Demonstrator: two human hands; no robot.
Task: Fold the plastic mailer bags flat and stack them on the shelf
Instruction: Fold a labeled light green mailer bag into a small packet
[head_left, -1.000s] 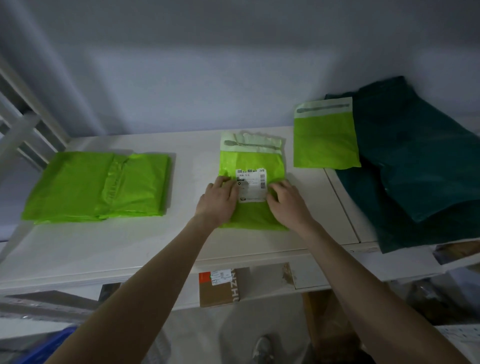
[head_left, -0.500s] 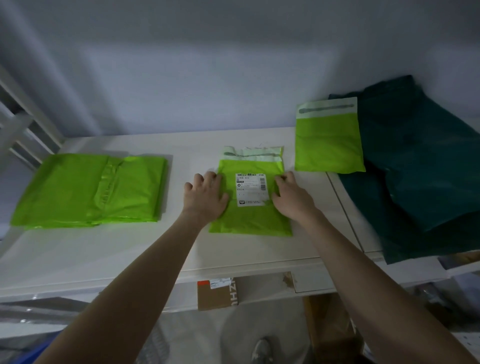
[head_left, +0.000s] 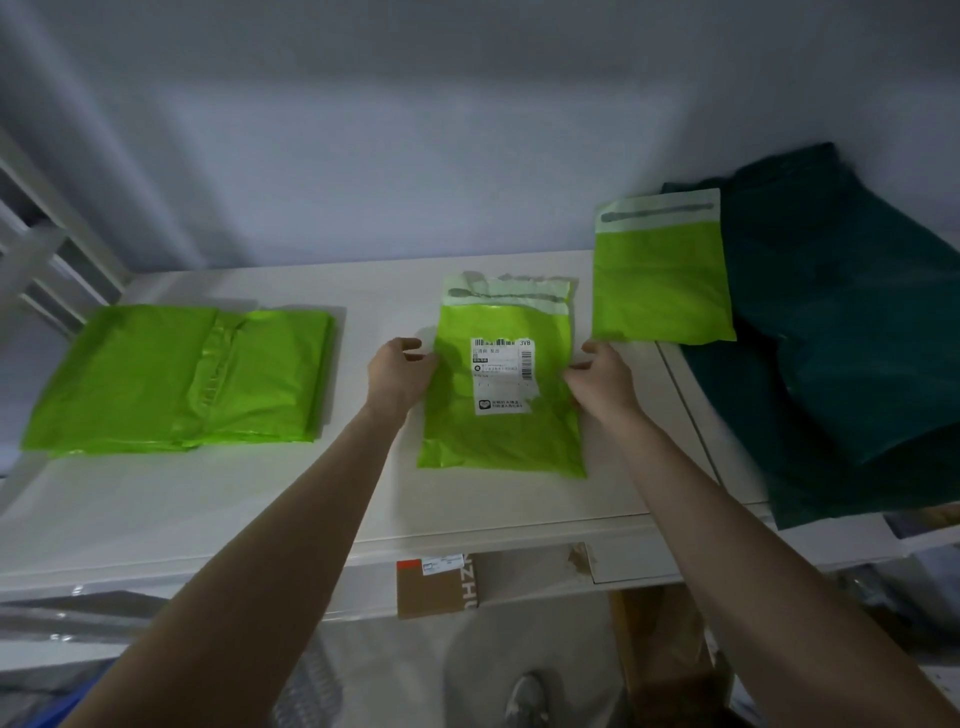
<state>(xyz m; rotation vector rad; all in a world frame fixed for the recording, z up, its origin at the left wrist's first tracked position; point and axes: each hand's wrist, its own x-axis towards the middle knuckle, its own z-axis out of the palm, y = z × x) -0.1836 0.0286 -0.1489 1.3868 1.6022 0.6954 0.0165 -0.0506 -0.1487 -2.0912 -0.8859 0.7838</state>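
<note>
Between the left hand (head_left: 400, 371) and right hand (head_left: 602, 376), curled fingers pinch the labelled mailer (head_left: 501, 384) by its edges; a good fold needs both sides pulled evenly.

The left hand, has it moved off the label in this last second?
Yes. The left hand slid left off the white label to the labelled bag's left edge.

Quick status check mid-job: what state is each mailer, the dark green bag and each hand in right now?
Labelled green mailer: flat on the shelf, label up, unfolded.
Folded green mailer stack: lying flat, far left.
Small green mailer: flat, partly on the dark green bag.
Left hand: fingers curled at the labelled mailer's left edge.
Right hand: fingers curled at its right edge.
</note>
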